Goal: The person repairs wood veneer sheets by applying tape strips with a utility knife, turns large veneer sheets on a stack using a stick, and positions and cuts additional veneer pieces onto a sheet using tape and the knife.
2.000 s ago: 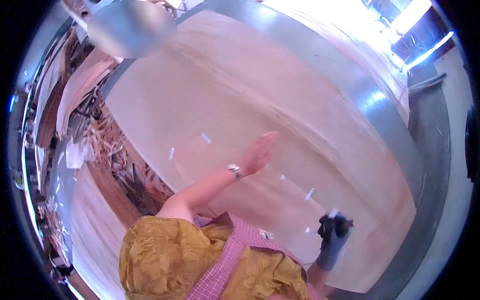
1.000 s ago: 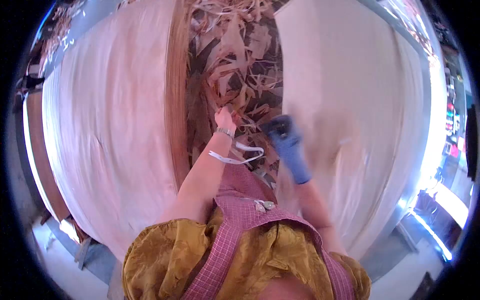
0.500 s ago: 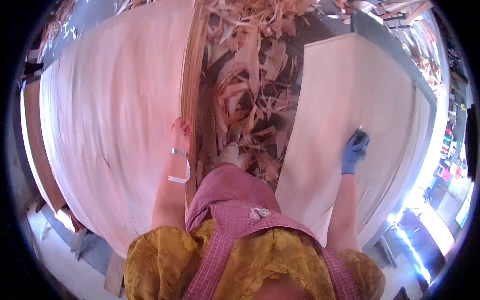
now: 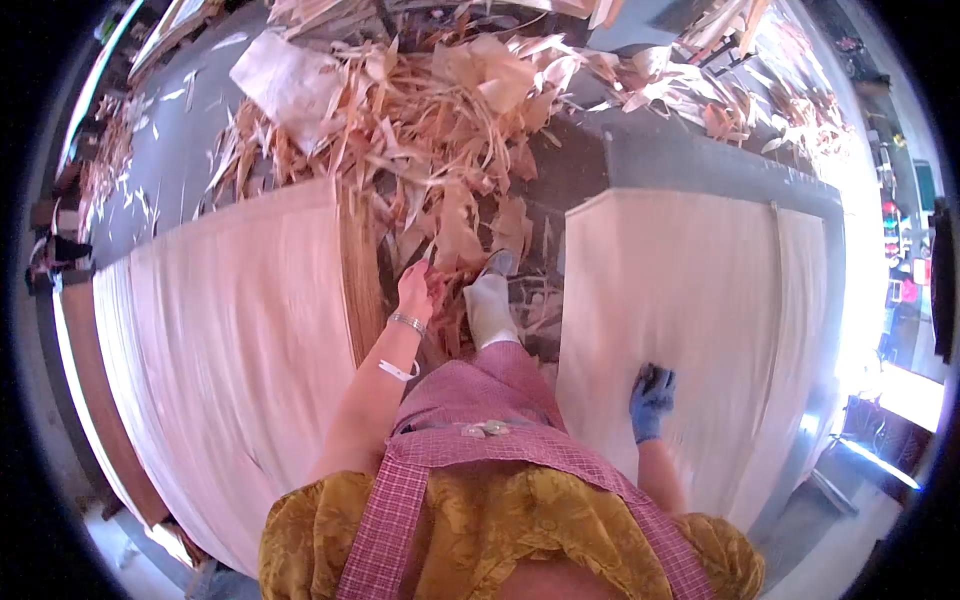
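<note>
My left hand [image 4: 417,290] is bare, with a metal bracelet and a white band at the wrist. It hangs over the gap beside the left stack of thin wood sheets [image 4: 240,300], fingers curled. A small dark shape shows at its fingertips, too unclear to name. My right hand [image 4: 652,398] wears a blue glove with dark fingers. Its fingers are folded in, over the near part of the right stack of pale wood sheets [image 4: 690,290]. Whatever those fingers may hold is hidden.
Torn veneer scraps [image 4: 430,130] lie heaped on the floor ahead and in the gap between the stacks. My shoe [image 4: 490,300] stands in that gap. A grey board edge [image 4: 720,160] reaches past the right stack.
The view has shifted so more of the scraps ahead shows. My left hand has moved off the left stack's edge to over the gap. My right hand is nearer my body.
</note>
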Tool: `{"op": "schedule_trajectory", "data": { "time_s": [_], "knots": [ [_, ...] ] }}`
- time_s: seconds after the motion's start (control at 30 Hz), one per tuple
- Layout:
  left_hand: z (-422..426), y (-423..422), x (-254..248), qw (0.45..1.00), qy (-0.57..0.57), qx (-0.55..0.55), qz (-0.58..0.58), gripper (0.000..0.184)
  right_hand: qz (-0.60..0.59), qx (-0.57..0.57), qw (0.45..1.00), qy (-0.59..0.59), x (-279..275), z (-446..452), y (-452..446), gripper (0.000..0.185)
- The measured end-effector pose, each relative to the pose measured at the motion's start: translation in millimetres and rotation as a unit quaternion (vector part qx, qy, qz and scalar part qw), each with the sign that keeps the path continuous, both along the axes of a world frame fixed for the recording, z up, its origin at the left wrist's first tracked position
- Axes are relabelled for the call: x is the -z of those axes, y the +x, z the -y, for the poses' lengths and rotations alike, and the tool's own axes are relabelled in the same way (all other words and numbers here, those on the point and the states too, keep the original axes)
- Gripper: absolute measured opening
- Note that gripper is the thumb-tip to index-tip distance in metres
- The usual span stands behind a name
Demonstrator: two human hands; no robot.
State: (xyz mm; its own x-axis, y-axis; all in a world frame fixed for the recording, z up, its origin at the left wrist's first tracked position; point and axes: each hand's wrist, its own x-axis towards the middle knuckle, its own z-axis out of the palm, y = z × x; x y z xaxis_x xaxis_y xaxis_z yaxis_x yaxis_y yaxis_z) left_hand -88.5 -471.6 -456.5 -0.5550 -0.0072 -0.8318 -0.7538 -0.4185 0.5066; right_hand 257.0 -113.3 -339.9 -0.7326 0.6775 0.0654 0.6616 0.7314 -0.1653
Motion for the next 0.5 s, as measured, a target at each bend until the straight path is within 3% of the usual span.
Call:
{"op": "schedule_trajectory", "data": {
  "time_s": [0.1,0.2,0.3,0.37,0.43,0.5],
  "knots": [
    [-42,-75,2,0.996,-0.018,0.084,-0.017,0.015,-0.047,0.021,0.997,-0.065,-36,5,-27,0.019],
    [-81,-153,-1,0.990,0.042,0.129,0.026,0.015,0.044,0.187,0.965,-0.180,-11,-35,-24,0.019],
    [-126,-217,19,0.974,0.015,0.225,0.023,0.023,-0.076,0.096,0.990,-0.071,-52,-67,-131,0.020],
    [-163,-268,53,0.960,-0.035,0.278,0.021,0.026,-0.096,0.093,0.986,-0.094,-71,-97,-218,0.015],
    [-201,-308,73,0.909,-0.147,0.387,-0.045,0.031,-0.127,0.072,0.982,-0.118,-74,-131,-293,0.014],
    [-234,-350,116,0.818,-0.232,0.504,-0.153,0.029,-0.094,0.043,0.990,-0.092,-66,-167,-348,0.011]
  ]
}}
